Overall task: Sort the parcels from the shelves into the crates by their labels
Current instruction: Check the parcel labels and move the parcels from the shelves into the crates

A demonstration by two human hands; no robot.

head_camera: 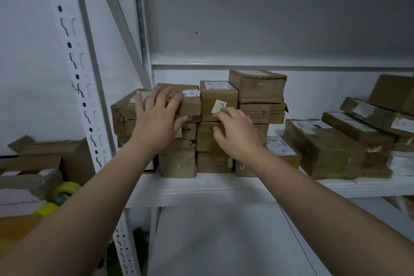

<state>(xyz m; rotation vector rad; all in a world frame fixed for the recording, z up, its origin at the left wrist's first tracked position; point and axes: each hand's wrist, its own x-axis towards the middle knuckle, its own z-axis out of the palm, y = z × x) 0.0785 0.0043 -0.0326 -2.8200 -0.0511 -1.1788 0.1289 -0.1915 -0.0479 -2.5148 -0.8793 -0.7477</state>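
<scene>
Several brown cardboard parcels are stacked on a white shelf (201, 188) in front of me. My left hand (156, 116) lies with spread fingers over the top front of a flat parcel (190, 105) at the stack's upper left. Beside it sits a box marked "4-" (123, 116). My right hand (235, 132) reaches with loosely curled fingers to the front of a taller parcel (218, 96) that bears a small pale sticker (216, 106); its fingertips touch the box just under the sticker. Whether either hand grips a box I cannot tell.
More parcels lie stacked at the right (336, 148) and behind (257, 85). A perforated white upright post (89, 105) stands at the left. Beyond it are open cartons (44, 159) and yellow tape rolls (65, 190). A lower shelf (212, 242) shows below.
</scene>
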